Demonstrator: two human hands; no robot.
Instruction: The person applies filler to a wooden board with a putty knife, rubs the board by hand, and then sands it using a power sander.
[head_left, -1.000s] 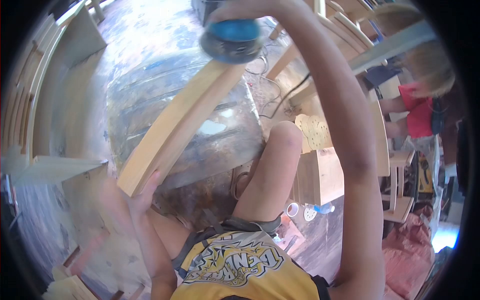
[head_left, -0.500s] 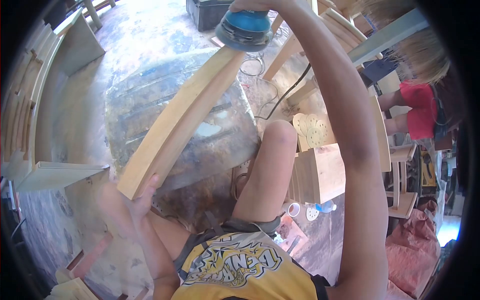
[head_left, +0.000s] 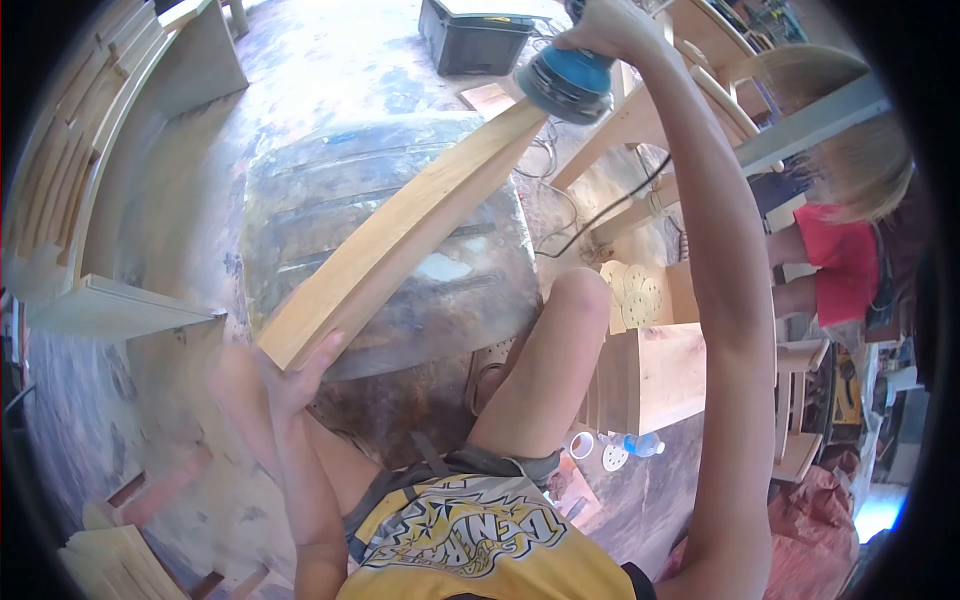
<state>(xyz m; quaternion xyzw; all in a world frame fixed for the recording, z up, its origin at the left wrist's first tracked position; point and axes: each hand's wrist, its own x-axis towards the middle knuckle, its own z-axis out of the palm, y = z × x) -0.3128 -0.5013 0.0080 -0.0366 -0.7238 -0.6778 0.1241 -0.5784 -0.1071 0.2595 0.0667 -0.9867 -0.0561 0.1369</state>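
Observation:
My left hand (head_left: 303,378) grips the near end of a long, slightly curved wooden piece (head_left: 400,235), thumb on its side. The piece slants up and to the right above a worn, paint-stained block (head_left: 440,265). At its far end, my right hand (head_left: 612,28) is wrapped around the top of a blue orbital sander (head_left: 567,82). The sander is tilted, with its pad at the tip of the wood; whether they touch is hard to tell. My right fingers are partly hidden behind the tool.
A black bin (head_left: 475,40) stands beyond the block. Sanding discs (head_left: 635,295) lie on a stack of wooden parts (head_left: 660,375) right of my knee. A bottle (head_left: 645,444) lies nearby. Wooden panels (head_left: 150,170) stand at left. Another person in red shorts (head_left: 840,265) is at right.
The sander and my right hand have shifted right and slightly down in view. The wood's far end has also shifted right, and its near end slightly up. Both hands keep their holds.

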